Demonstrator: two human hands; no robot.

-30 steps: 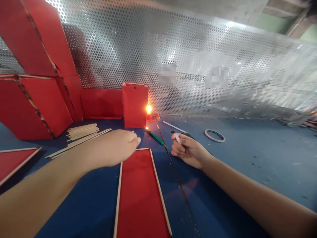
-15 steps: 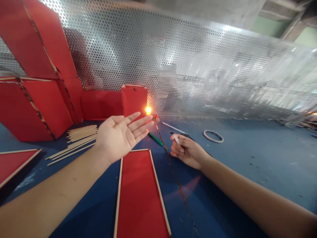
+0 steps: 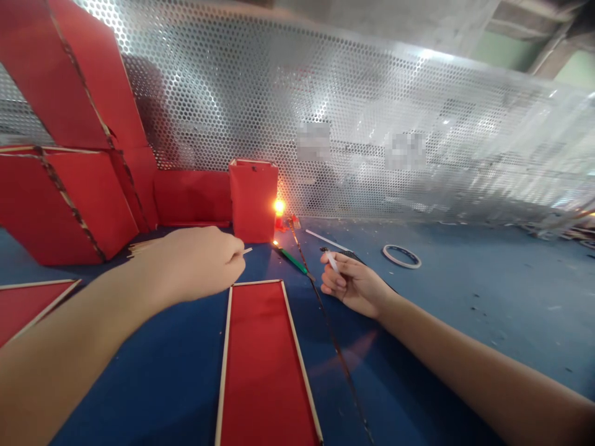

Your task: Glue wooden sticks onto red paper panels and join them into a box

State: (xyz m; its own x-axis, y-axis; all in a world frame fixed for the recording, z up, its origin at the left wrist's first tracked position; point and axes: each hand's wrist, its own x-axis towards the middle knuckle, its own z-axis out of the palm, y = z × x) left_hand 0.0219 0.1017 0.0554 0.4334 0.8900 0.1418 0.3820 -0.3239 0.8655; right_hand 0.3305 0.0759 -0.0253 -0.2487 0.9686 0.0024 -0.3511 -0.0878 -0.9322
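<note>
My left hand is closed in a fist, palm down, over the spot where thin wooden sticks lie. The pale end of a wooden stick pokes out past its fingers; the rest is hidden. My right hand pinches a whitish glue stick with a dark, burnt-looking tip, tilted up above the table. Between the hands lies a red panel edged with wooden strips. Beyond it, a small flame burns on a red candle.
A green-handled cutter lies near the flame. To its right are a long white stick and a tape roll. Red boxes stand against the perforated metal sheet, with taller ones at left. Another edged panel lies at left.
My left hand has turned from open, palm up, to a palm-down fist with a wooden stick's end showing. It has drawn back left from near the flame. My right hand stays put.
</note>
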